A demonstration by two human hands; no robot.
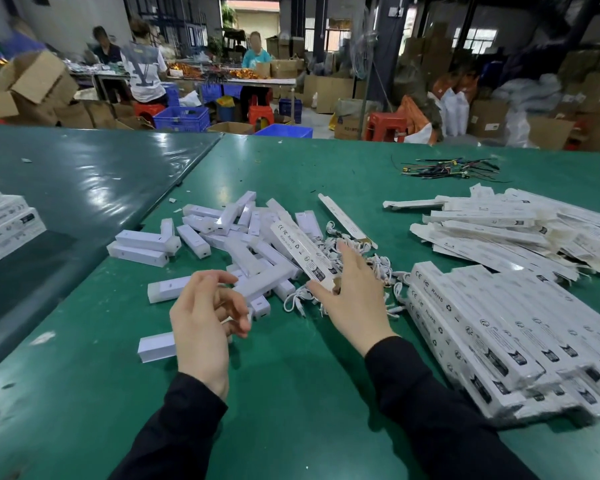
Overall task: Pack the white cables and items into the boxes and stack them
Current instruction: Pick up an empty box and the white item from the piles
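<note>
On the green bench [291,393], the right hand [352,299] holds a long white printed box [302,252] by its near end, thumb under the open flap and fingers stretched along the far side, so the box slants up and away over the middle of the bench. The left hand [201,323] hovers just beside it, holding nothing, its fingers loosely curled above a few of the white items. Those white items [222,237], short rectangular bars, lie in a loose heap in the middle of the bench, some crossing one another, with a couple apart nearer the front edge. The white cables [361,268] form a tangled pile right behind and beside the right hand, touching the heap of items. Along the right edge a stack of filled boxes [499,334] lies in overlapping rows, near the front right corner. Behind it, toward the far right corner, flat unfolded boxes [516,226] are spread in a fan. A small bundle of dark wires [447,169] sits near the far edge. At the left edge another stack of printed boxes [4,223] rests on a darker sheet [84,188].
</note>
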